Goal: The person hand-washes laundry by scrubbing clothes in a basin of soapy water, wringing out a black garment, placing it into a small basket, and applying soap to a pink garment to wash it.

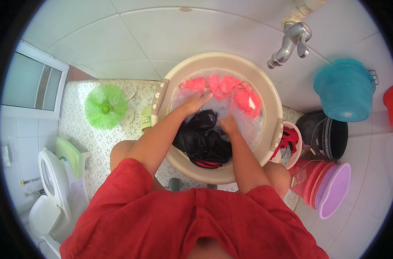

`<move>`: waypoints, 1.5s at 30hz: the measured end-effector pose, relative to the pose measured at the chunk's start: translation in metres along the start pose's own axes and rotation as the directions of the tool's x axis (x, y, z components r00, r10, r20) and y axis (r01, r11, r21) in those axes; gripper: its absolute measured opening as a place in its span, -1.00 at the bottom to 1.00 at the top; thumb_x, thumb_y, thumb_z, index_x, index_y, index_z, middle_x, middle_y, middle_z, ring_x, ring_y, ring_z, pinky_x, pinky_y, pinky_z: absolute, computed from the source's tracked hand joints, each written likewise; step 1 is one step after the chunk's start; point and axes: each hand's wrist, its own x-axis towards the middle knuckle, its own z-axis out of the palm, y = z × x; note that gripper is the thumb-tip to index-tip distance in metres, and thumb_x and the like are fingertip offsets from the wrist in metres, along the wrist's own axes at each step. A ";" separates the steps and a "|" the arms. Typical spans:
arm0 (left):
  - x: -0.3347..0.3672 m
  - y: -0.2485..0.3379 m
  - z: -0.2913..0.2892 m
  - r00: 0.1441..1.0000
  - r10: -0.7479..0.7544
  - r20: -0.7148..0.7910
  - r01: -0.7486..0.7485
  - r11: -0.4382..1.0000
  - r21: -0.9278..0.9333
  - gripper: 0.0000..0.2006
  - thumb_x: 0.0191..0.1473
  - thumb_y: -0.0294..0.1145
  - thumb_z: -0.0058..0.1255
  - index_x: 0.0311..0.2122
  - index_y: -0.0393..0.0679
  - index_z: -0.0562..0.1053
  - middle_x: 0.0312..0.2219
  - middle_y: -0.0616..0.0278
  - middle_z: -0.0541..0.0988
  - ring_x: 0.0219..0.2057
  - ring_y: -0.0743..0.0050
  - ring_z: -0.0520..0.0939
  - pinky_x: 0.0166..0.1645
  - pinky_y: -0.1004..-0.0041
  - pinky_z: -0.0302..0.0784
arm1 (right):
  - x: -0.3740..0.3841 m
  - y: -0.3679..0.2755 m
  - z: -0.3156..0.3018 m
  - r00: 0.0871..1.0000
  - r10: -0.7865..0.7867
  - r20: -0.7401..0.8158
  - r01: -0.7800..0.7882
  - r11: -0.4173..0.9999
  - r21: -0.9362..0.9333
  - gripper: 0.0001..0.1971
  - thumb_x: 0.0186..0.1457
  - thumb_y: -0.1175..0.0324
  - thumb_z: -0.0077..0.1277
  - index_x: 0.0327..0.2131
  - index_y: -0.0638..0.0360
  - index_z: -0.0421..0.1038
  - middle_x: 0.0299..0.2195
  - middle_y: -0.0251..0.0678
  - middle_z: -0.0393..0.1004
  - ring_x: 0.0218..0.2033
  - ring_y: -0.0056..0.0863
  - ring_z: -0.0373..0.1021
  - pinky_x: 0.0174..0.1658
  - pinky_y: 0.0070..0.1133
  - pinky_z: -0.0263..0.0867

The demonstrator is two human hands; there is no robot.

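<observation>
A large beige basin [219, 58] of cloudy, sudsy water stands in front of me. Bright pink cloth [222, 87] floats along its far side. A black garment [200, 140] with a bit of red trim is bunched at the near side, partly above the water. Over the suds at the left, my left hand [198, 103] is open, fingers stretched toward the pink cloth and holding nothing I can see. My right hand [229, 124] dips into the suds just right of the black garment; its fingers are hidden, so any hold is unclear.
A metal tap [291, 45] juts from the wall at upper right. Along the right are a blue bucket [345, 90], a black bucket [324, 136], red buckets [306, 183], a lilac basin [337, 192] and a small basin of clothes [289, 142]. A toilet [56, 183] stands left.
</observation>
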 end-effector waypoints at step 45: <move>-0.074 0.048 0.019 0.856 -0.450 0.252 0.473 0.488 -0.734 -0.50 0.07 0.08 -0.22 -0.17 -0.18 0.46 -0.25 0.15 0.53 -0.19 0.33 0.50 -0.06 0.35 0.35 | -0.064 -0.121 0.028 0.893 -0.145 -0.427 0.213 0.970 0.115 -0.58 0.01 0.04 -0.12 -0.42 0.29 0.43 -0.51 0.04 0.45 -0.42 0.01 0.39 -0.28 -0.29 0.29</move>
